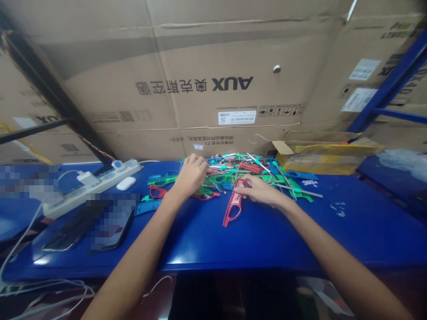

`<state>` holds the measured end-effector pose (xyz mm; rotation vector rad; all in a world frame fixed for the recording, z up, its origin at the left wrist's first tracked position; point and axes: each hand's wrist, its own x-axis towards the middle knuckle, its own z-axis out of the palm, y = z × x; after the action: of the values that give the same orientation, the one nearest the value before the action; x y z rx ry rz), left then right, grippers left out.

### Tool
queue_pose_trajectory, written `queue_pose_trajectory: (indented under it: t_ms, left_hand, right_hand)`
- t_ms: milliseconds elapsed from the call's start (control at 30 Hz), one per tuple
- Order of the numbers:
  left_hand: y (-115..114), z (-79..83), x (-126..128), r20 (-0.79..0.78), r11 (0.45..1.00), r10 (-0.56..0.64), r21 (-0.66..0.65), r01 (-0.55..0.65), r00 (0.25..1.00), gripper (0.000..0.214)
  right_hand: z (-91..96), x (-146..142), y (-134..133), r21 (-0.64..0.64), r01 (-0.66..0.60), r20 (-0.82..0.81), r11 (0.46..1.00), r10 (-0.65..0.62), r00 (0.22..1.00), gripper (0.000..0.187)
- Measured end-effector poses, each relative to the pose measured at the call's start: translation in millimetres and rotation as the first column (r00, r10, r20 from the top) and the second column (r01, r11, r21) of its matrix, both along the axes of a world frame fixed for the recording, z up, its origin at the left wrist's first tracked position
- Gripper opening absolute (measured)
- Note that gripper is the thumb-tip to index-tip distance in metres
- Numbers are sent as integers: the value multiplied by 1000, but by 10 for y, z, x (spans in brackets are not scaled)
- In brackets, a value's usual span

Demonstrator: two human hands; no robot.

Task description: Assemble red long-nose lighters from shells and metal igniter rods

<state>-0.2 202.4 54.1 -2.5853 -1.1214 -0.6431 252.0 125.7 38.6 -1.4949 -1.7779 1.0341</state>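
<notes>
My right hand (255, 189) grips the upper end of a red plastic lighter casing (232, 210), the long-nosed kind with a finger loop. The casing slants down over the blue table, its loop towards me. My left hand (192, 172) reaches to the left part of a pile of lighter parts (220, 178). Its fingers are curled, and the tips are hidden behind the hand, so what they hold does not show. Red, green and blue casings, metal tubes and thin wires lie tangled in the pile between and behind both hands. One blue casing (147, 207) lies left of my left wrist.
A white power strip (116, 177) with plugs, a small white case (126, 183) and two dark phones (115, 229) lie at the left. An opened cardboard box (320, 159) stands at the back right. Small pale bits (339, 213) lie on the blue table (267, 240). Cardboard walls the back.
</notes>
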Motion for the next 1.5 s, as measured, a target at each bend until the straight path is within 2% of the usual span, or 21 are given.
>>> queue_pose_trajectory:
  t_ms: [33,100,167,233,367,467,667,800,900,967,1033,1100,1200,1267,1400,1500]
  left_hand:
    - [2,21,-31,-60,999,-44,-18,43,997,22]
    - [9,30,-78,-122,991,-124,-71,116,985,25]
    - [28,-7,-104,-135,984,-154,-111,140,979,29]
    - [59,-77,-119,-143,986,-129,-123,111,981,33]
    - [135,-220,-138,-127,990,-43,-141,25,991,35]
    - [166,-259,-144,-108,988,-16,-155,-1,994,32]
    - [155,-174,-162,-89,989,-49,-140,37,995,14]
    - [153,-137,-172,-39,992,-94,-87,90,995,7]
    - [138,-113,-141,86,982,-160,-82,167,983,9]
    - [104,-82,-101,225,963,-217,-109,245,950,12]
    - [49,-38,-57,339,953,-207,-142,268,918,17]
    - [-16,10,-21,387,960,-168,-146,240,907,20]
    - [-106,67,8,400,964,-176,-114,240,899,24]
    - [-148,87,19,401,954,-185,-148,262,897,26]
    - [-191,76,49,368,924,-171,-261,278,914,29]
    - [-189,49,64,282,935,-156,-268,234,947,33]
  right_hand:
    - [-17,50,14,100,42,125,994,-54,991,22]
    - [-54,161,45,254,61,379,965,-157,912,20]
    - [-84,265,73,302,37,548,953,-205,811,14]
    - [-92,341,87,306,45,610,951,-232,758,20]
    - [-51,368,79,312,62,647,948,-260,717,39]
    - [-18,276,53,362,65,626,930,-295,722,35]
    - [15,4,-5,392,64,469,918,-259,844,29]
    - [2,-48,2,434,53,372,899,-233,899,31]
    - [-30,-32,23,489,53,317,871,-234,919,45]
    - [-35,-22,23,510,40,306,859,-224,925,46]
    - [-16,-22,4,530,9,308,848,-202,930,45]
    - [18,-29,-28,551,-16,295,835,-177,939,44]
    - [62,-40,-70,572,1,207,820,-146,967,47]
    - [76,-35,-80,577,27,147,816,-137,980,47]
    - [97,-3,-81,597,37,135,801,-146,980,29]
    - [120,16,-89,602,17,157,798,-139,978,24]
